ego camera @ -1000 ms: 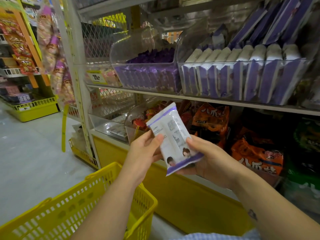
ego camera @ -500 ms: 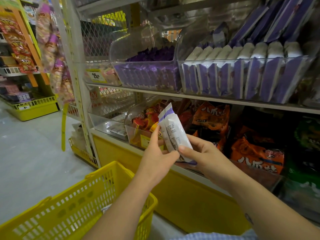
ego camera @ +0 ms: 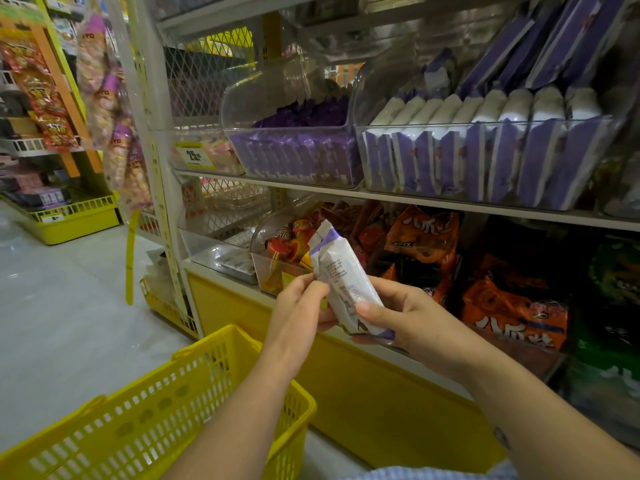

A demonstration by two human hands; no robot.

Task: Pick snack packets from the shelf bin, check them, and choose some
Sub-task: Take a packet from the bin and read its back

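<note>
A white and purple snack packet [ego camera: 341, 278] stands tilted in front of the lower shelf, its printed back toward me. My left hand [ego camera: 299, 315] pinches its left edge. My right hand [ego camera: 403, 315] grips its lower end, thumb across the front. On the shelf above, a clear bin [ego camera: 485, 161] holds several upright packets of the same white and purple kind. Left of it, a second clear bin [ego camera: 294, 147] is filled with small purple packets.
A yellow shopping basket [ego camera: 166, 410] hangs under my left forearm. Orange snack bags [ego camera: 512, 306] fill the lower shelf behind my hands. A yellow price tag [ego camera: 194, 155] marks the upper shelf edge. Hanging snack bags [ego camera: 114, 109] and the grey aisle floor [ego camera: 62, 299] lie left.
The packet has turned from lying broadside toward me to standing more edge-on and upright. My left hand has shifted from the packet's side to pinching its left edge.
</note>
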